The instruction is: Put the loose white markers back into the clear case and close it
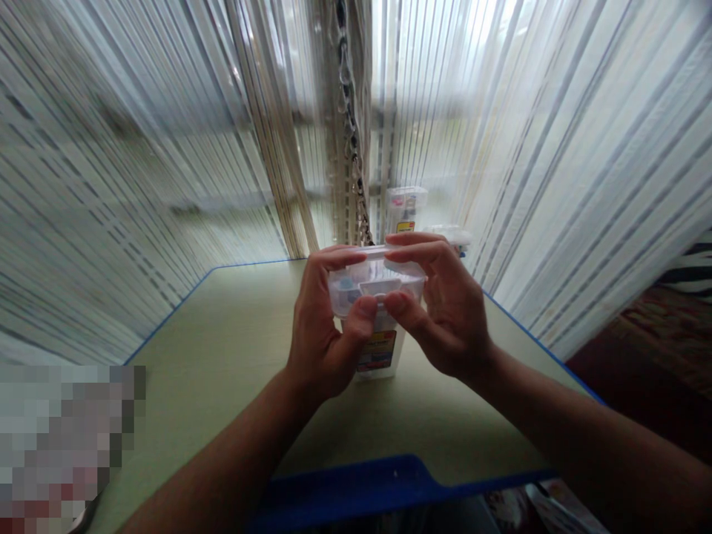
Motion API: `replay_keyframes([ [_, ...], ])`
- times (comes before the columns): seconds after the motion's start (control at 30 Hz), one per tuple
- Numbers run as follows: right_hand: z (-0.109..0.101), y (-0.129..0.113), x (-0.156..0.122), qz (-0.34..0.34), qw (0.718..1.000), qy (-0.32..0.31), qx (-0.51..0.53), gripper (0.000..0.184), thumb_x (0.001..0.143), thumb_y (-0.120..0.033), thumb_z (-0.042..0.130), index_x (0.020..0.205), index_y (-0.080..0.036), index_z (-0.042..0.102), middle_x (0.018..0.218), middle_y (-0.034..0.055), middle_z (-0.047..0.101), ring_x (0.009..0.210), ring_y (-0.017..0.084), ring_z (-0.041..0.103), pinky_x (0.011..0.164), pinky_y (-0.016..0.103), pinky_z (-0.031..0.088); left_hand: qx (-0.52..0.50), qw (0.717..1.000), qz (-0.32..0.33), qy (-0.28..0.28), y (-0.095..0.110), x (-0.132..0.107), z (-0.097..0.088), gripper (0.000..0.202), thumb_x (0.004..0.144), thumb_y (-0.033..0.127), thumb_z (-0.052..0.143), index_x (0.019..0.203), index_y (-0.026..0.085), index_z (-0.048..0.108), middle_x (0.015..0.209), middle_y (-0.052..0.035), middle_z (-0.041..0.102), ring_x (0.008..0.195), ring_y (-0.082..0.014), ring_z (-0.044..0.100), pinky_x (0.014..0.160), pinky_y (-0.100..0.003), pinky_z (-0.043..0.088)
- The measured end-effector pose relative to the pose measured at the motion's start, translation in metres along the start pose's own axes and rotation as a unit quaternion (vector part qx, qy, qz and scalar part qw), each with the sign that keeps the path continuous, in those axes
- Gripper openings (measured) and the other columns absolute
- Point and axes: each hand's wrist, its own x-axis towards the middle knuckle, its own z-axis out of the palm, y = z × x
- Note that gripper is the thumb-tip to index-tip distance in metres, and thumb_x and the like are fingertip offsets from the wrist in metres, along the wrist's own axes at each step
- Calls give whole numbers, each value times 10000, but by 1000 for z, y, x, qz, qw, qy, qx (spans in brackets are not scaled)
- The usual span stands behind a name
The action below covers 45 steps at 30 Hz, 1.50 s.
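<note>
A tall clear plastic container (378, 358) with a yellow and dark label stands upright on the table, close in front of me. Its translucent lid (380, 268) sits on top, and a few blurred items show through the plastic. My left hand (325, 322) is closed around the lid's left side, its fingers over the top and its thumb at the front clip. From the right, my right hand (453, 311) grips the same lid, with the thumb pressed against the clip beside the left thumb. The fingers hide parts of the lid's rim.
Behind my right hand stands a similar clear container (407, 208), with another whitish clear item (452, 237) beside it. String curtains (167, 148) hang around the far edges of the pale table (233, 326), which has a blue rim. A beaded strand (350, 126) hangs at the middle. A pixelated area covers the lower left.
</note>
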Motion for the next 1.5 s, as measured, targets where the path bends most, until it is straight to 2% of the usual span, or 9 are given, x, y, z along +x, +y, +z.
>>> replay_keyframes([
  [0.13, 4, -5, 1, 13, 1000, 22, -3, 277, 829, -358, 712, 1077, -263, 633, 1234, 79, 588, 1193, 280, 552, 931, 473, 531, 1, 1000, -5, 11, 2, 0, 4, 298, 904, 343, 568, 1177, 227, 536, 1190, -79, 572, 1135, -247, 553, 916, -415, 514],
  [0.3, 4, -11, 2, 46, 999, 15, 15, 234, 838, -329, 698, 1049, -261, 623, 1237, 70, 581, 1191, 271, 551, 947, 476, 516, -42, 998, -29, 23, 5, 2, 7, 250, 881, 272, 580, 1123, 229, 535, 1173, -69, 560, 1080, -224, 574, 849, -369, 541],
  [0.6, 6, -13, 1, 53, 998, 13, 18, 212, 863, -344, 673, 1055, -278, 610, 1252, 69, 573, 1216, 281, 532, 943, 495, 526, -69, 996, -44, 29, 7, 2, 9, 242, 878, 329, 601, 1092, 234, 540, 1140, -70, 567, 992, -217, 593, 775, -362, 549],
  [0.9, -6, 0, 4, 21, 998, -50, 36, 289, 873, -388, 661, 1136, -277, 620, 1308, 81, 558, 1220, 286, 538, 920, 472, 549, -8, 1000, 26, 1, -4, 2, -3, 383, 833, 311, 646, 1195, 221, 556, 1185, -89, 588, 1117, -258, 561, 907, -424, 515],
  [1.2, 2, -6, 1, 30, 1000, 6, 3, 351, 798, -423, 756, 1090, -289, 615, 1254, 70, 580, 1207, 284, 544, 937, 493, 548, -6, 1000, 22, 13, -1, 2, 2, 369, 828, 331, 626, 1176, 235, 553, 1176, -83, 591, 1112, -269, 561, 902, -445, 513],
  [1.37, -6, -2, 6, 27, 998, -45, 32, 378, 803, -435, 760, 1119, -279, 624, 1287, 85, 565, 1223, 287, 545, 922, 466, 563, 12, 1000, 21, 16, -3, 2, 0, 366, 836, 358, 644, 1169, 242, 547, 1177, -83, 583, 1125, -273, 558, 921, -458, 507],
  [1.5, -13, 0, 9, 23, 996, -77, 35, 420, 768, -445, 788, 1124, -283, 635, 1294, 84, 564, 1237, 298, 539, 913, 471, 570, 31, 999, 28, -8, -3, 3, -5, 415, 802, 334, 683, 1179, 239, 538, 1187, -89, 581, 1115, -271, 564, 901, -444, 521],
])
